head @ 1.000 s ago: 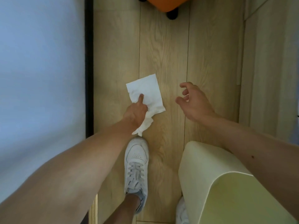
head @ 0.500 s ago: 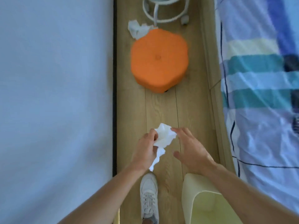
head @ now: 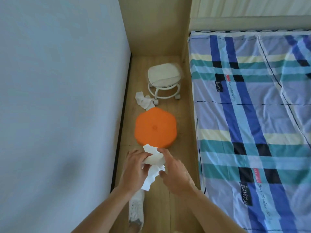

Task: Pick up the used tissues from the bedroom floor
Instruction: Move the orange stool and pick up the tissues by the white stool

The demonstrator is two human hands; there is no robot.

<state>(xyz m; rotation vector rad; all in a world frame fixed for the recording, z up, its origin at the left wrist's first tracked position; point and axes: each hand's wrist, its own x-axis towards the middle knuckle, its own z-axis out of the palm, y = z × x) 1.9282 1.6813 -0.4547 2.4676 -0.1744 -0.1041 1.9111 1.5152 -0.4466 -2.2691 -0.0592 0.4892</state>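
The view has swung up off the boards and the whole strip of room opens out: the pale wall (head: 58, 98) on the left, the bed (head: 252, 115) with its blue and teal check cover filling the right, and the narrow wooden floor (head: 178, 207) running between them. Down that strip sits the orange stool (head: 155, 127), and beyond it a small white stool on wheels (head: 164, 81). The yellow bin that was by the person's foot a second ago has all but slipped out of the bottom of the picture. Now the hands: the tissue (head: 154, 167) that lay flat on the floor is up in the air, and the left hand (head: 134, 167) is closed around it while the right hand (head: 175, 172) has come in to pinch its far side, the two of them bunching it into a wad. So that one looks collected, ready for dropping in the bin. But there's more work showing: a second crumpled tissue (head: 143, 101) lies on the floor between the two stools, against the wheeled one's base, well apart from the hands. A white shoe (head: 136, 211) stands below the wrists.
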